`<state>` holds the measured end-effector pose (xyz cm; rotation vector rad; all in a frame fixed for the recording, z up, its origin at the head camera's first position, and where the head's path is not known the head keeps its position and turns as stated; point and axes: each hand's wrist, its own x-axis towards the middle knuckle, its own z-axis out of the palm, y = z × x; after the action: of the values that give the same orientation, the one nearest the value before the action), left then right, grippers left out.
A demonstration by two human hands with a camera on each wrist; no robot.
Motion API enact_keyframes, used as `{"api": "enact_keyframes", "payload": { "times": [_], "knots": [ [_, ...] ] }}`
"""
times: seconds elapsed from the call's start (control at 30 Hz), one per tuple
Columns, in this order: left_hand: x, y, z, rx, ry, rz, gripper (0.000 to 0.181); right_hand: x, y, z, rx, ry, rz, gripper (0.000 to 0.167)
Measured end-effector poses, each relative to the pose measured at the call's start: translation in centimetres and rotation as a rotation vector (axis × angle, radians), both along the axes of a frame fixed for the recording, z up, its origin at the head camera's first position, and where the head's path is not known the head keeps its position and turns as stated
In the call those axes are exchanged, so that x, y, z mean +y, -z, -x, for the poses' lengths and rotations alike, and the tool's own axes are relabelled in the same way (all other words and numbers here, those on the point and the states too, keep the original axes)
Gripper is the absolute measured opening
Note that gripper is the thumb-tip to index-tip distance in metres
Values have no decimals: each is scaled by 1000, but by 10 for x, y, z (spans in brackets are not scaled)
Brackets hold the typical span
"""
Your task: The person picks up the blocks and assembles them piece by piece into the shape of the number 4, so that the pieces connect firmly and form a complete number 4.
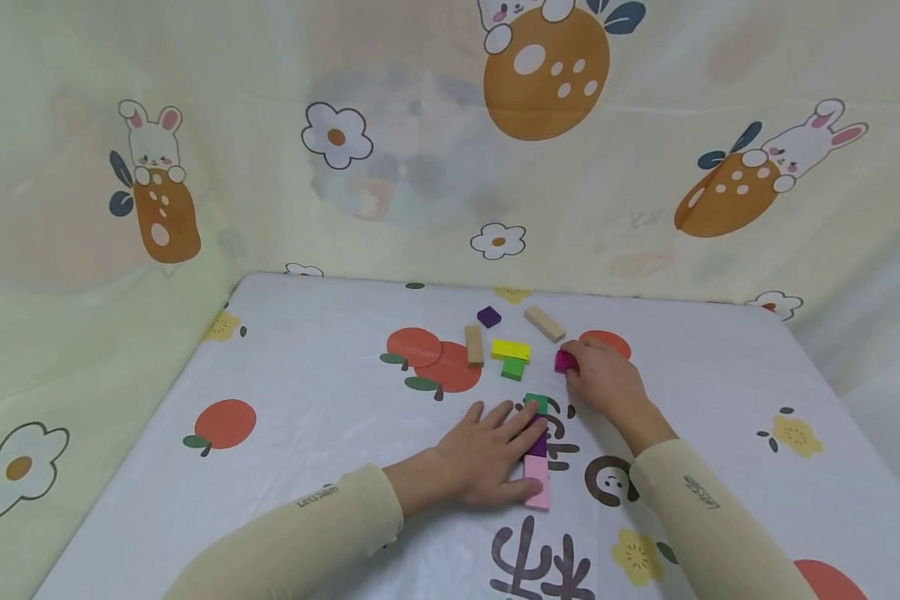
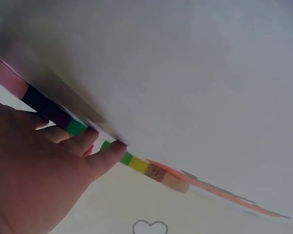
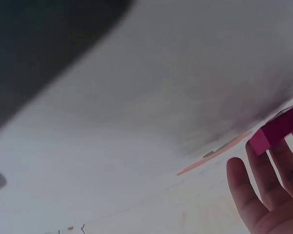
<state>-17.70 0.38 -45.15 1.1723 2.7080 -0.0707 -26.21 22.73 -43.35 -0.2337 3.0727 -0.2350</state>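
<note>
A column of blocks lies on the cloth: a pink block (image 1: 537, 482), a dark purple block (image 1: 537, 441) and a green block (image 1: 537, 403) end to end. The left hand (image 1: 487, 454) rests flat with fingers spread along its left side, thumb on the pink block, fingertips over the purple and green ones. In the left wrist view the left hand (image 2: 44, 170) touches the same row. The right hand (image 1: 609, 385) pinches a magenta block (image 1: 565, 361) up and right of the column. In the right wrist view the magenta block (image 3: 273, 131) sits between the right hand's (image 3: 271, 187) fingers.
Beyond the hands lie a yellow block (image 1: 511, 350) touching a smaller green block (image 1: 513, 369), two wooden blocks (image 1: 474, 345) (image 1: 545, 323) and a purple block (image 1: 489, 317). The white printed cloth (image 1: 307, 358) meets a patterned curtain (image 1: 412, 192) at the back.
</note>
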Motion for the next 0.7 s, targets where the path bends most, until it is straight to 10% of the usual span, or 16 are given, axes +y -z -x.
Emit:
{"api": "enact_keyframes", "payload": {
  "times": [0.7],
  "knots": [
    [0,0,-2,-28,-6,-17,82,-8,-21,-43,27,-45,24,45]
  ]
}}
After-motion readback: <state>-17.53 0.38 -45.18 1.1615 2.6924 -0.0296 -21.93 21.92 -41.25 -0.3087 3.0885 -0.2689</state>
